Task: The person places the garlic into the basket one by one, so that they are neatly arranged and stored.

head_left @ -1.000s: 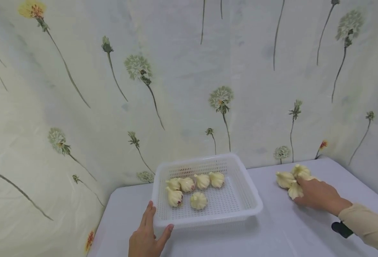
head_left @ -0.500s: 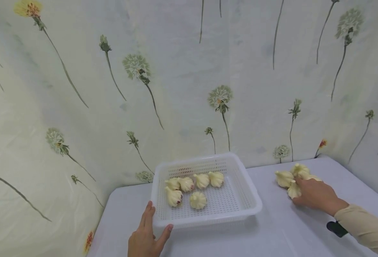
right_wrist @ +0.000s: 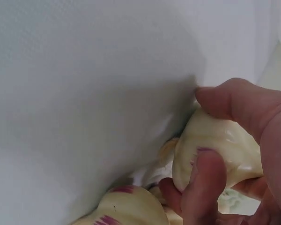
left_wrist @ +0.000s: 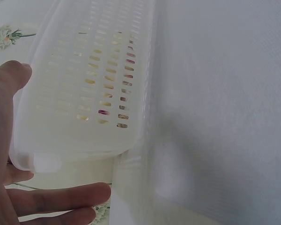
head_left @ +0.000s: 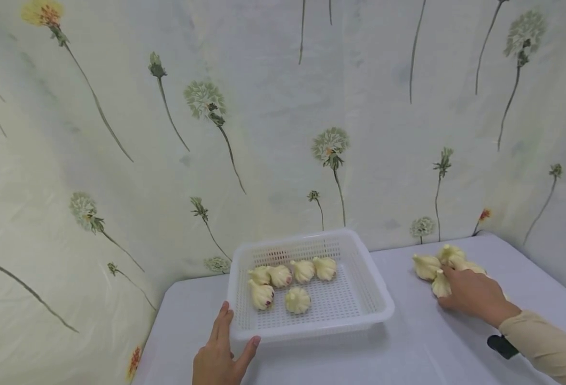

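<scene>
A white slotted plastic basket [head_left: 311,327] stands on the table with several garlic bulbs [head_left: 297,300] inside. My left hand [head_left: 217,355] is at its near left corner, thumb and fingers extended. In the left wrist view the thumb touches the basket's rim [left_wrist: 24,140], with the other fingers beyond the corner. At the right, my right hand [head_left: 477,297] reaches into a small pile of garlic bulbs [head_left: 426,267]. The right wrist view shows its thumb and fingers gripping one garlic bulb [right_wrist: 229,145]; another purple-streaked bulb [right_wrist: 133,208] lies beside it.
A pale cloth covers the table [head_left: 408,347]. Behind it hangs a flower-printed curtain [head_left: 273,133], close to the basket's back edge. A dark object [head_left: 502,346] shows under the right sleeve [head_left: 542,342].
The right hand stays at the pile, shifting only slightly, and a little more of the bulbs beside it shows. The left hand and the basket have hardly moved.
</scene>
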Motion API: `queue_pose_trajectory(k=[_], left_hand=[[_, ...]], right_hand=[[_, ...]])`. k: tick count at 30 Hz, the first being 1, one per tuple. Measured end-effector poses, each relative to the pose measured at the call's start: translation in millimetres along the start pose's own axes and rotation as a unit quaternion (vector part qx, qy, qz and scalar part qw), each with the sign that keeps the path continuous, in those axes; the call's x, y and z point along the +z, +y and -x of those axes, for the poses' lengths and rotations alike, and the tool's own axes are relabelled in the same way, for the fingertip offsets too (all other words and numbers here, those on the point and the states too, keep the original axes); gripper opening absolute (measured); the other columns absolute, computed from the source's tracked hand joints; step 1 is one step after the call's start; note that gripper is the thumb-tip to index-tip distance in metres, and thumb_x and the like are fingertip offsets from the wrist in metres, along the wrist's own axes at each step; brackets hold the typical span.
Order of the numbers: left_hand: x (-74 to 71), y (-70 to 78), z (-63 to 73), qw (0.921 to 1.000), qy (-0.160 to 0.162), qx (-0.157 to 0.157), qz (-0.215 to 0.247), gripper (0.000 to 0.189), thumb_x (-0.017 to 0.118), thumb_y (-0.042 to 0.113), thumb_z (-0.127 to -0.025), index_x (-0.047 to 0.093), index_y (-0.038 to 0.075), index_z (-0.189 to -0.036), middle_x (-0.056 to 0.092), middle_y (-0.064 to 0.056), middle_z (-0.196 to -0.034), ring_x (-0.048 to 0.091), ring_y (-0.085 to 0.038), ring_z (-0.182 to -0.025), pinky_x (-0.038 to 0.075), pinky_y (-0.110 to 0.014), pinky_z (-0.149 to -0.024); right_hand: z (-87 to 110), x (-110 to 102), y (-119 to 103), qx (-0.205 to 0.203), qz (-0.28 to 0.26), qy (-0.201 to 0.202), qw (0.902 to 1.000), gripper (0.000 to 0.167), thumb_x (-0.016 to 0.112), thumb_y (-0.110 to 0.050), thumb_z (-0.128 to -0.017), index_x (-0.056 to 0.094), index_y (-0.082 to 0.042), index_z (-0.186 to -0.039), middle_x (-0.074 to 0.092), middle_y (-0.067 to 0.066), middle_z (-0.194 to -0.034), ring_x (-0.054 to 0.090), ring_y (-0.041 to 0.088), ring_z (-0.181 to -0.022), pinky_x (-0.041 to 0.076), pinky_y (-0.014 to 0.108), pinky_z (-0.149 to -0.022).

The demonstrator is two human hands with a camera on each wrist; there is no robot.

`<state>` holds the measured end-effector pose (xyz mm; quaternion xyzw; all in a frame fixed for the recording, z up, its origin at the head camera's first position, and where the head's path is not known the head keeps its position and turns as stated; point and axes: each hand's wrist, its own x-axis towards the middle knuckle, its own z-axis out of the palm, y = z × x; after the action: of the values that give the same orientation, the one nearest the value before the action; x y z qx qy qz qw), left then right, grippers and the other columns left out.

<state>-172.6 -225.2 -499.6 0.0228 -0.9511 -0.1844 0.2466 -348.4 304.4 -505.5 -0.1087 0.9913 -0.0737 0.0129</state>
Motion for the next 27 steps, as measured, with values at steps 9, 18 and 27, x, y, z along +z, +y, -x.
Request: queue_pose_trajectory(k=[9,18,27], left_hand=[[7.7,-5.0,1.3,0.9999,0.006,0.005,0.013,0.075,0.079,0.055,-0.090,0.061,0.002,-0.140,0.059,-0.014,-0.155,0.053,0.005,-0.051,0.041,-0.021,-0.048],[13.6,-8.1,4.2,0.9989,0.041,0.021,-0.004,0.076,0.084,0.054,-0.085,0.064,0.002,-0.137,0.062,-0.013,-0.151,0.052,0.006,-0.049,0.038,-0.017,-0.045],[8.6,-7.0,-0.6,0.9993,0.031,0.020,-0.003,0.075,0.081,0.056,-0.087,0.061,0.003,-0.138,0.061,-0.014,-0.153,0.054,0.004,-0.050,0.039,-0.019,-0.046]], right_hand=[[5.7,8,1,0.001,0.006,0.000,1.0000,0.075,0.082,-0.039,-0.083,0.057,0.015,-0.127,0.062,0.008,-0.077,0.049,0.021,-0.066,0.044,0.040,-0.053],[9.7,-37,-18,0.029,-0.043,0.100,0.9937,0.084,0.085,-0.059,-0.075,0.061,0.009,-0.119,0.056,0.007,-0.069,0.050,0.024,-0.059,0.036,0.039,-0.047],[1.2,-68,-87,-0.026,-0.077,0.201,0.9762,0.072,0.086,-0.043,-0.065,0.066,-0.003,-0.122,0.050,0.002,-0.063,0.042,0.020,-0.054,0.028,0.034,-0.048]])
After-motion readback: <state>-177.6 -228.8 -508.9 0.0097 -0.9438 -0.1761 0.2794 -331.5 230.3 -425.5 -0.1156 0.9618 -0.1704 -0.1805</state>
